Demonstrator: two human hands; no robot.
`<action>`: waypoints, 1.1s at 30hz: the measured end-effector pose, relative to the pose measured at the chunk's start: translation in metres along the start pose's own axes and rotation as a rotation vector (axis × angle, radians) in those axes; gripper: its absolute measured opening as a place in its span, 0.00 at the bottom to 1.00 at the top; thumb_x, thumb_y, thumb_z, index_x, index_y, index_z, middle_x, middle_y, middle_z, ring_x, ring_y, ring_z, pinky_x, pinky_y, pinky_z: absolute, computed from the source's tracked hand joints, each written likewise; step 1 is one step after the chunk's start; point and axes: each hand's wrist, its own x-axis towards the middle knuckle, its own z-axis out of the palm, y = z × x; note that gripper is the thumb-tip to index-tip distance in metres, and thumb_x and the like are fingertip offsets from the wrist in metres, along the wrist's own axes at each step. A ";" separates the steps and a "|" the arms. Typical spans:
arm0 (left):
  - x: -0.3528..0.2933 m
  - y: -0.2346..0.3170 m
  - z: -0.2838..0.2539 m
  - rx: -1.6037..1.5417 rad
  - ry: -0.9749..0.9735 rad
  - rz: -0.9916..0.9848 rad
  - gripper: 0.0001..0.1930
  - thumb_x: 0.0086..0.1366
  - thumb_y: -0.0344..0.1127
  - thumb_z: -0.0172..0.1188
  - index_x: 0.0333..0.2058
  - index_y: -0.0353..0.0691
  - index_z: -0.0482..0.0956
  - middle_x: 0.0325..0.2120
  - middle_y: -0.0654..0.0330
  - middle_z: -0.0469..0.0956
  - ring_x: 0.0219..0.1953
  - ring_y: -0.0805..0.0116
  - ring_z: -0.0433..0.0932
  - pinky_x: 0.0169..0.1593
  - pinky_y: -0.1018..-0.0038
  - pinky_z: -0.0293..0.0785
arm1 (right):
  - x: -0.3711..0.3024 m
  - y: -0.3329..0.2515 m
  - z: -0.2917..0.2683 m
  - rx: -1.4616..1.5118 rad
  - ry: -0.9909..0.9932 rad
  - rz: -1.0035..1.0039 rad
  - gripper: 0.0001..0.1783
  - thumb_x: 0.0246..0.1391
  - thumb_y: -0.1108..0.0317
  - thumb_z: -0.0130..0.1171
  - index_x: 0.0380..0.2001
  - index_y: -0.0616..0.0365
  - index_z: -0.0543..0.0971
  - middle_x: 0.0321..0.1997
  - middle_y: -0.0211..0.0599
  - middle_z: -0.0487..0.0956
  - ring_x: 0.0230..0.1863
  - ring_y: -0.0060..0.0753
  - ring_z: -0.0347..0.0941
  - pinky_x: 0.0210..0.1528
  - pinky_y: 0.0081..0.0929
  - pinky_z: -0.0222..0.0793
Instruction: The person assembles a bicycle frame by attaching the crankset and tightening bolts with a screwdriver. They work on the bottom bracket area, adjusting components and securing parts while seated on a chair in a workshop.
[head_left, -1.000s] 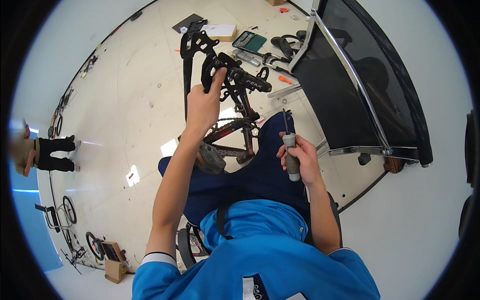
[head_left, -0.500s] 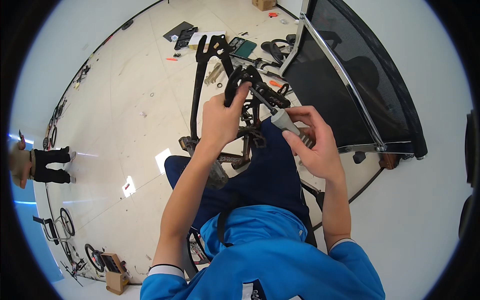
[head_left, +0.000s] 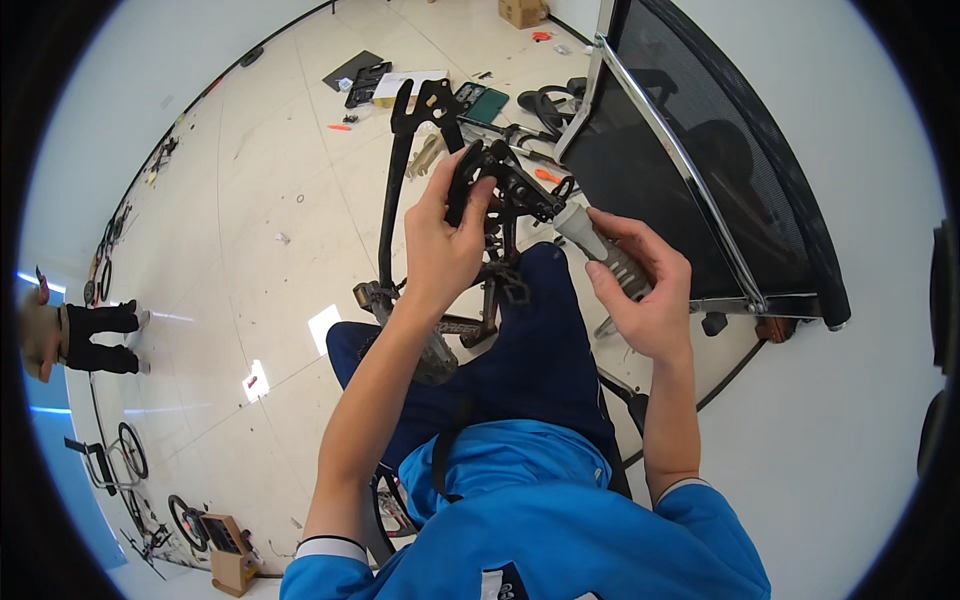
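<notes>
A dark bicycle frame stands upright between my legs, its slotted ends uppermost and a crank with pedals low down. My left hand is closed around a curved black bicycle part near the upper part of the frame, thumb pressed against it; its exact kind is unclear. To the right, my right hand grips a screwdriver by its thick grey handle. The handle's front end points up and left toward the black parts beside my left hand. Its shaft cannot be made out against them.
A black mesh chair with chrome rails stands close on the right. Tool cases, a black wheel-shaped part and orange-handled tools lie on the floor ahead. Another person stands far left; a cardboard box sits lower left.
My right hand and the screwdriver have shifted right and slightly down, away from the left hand's part. My left thumb and fingers have changed their hold on the black part.
</notes>
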 end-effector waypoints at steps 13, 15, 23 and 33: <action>-0.007 0.006 0.001 0.064 0.016 0.023 0.15 0.67 0.30 0.57 0.51 0.34 0.71 0.27 0.58 0.80 0.29 0.78 0.77 0.30 0.80 0.71 | 0.001 -0.011 0.004 -0.193 0.052 -0.194 0.20 0.39 0.79 0.64 0.42 0.65 0.80 0.37 0.43 0.81 0.36 0.34 0.79 0.42 0.23 0.72; -0.007 0.005 0.002 0.042 0.026 0.039 0.15 0.67 0.30 0.57 0.51 0.34 0.72 0.27 0.58 0.80 0.29 0.78 0.77 0.30 0.80 0.71 | 0.001 -0.011 0.005 -0.216 0.067 -0.235 0.20 0.39 0.80 0.64 0.41 0.65 0.80 0.38 0.43 0.81 0.36 0.35 0.79 0.42 0.23 0.72; -0.005 0.001 0.003 0.005 0.033 0.072 0.14 0.66 0.29 0.57 0.50 0.34 0.72 0.26 0.59 0.79 0.27 0.78 0.76 0.29 0.80 0.69 | -0.001 -0.017 0.008 -0.338 0.106 -0.323 0.20 0.39 0.80 0.64 0.42 0.63 0.81 0.40 0.43 0.80 0.36 0.37 0.79 0.41 0.25 0.74; -0.004 0.006 0.000 0.058 -0.009 0.012 0.13 0.68 0.31 0.56 0.50 0.35 0.73 0.28 0.62 0.78 0.28 0.79 0.77 0.29 0.80 0.74 | -0.004 -0.023 0.016 -0.582 0.120 -0.478 0.26 0.37 0.83 0.63 0.46 0.61 0.80 0.41 0.40 0.78 0.36 0.40 0.77 0.38 0.30 0.74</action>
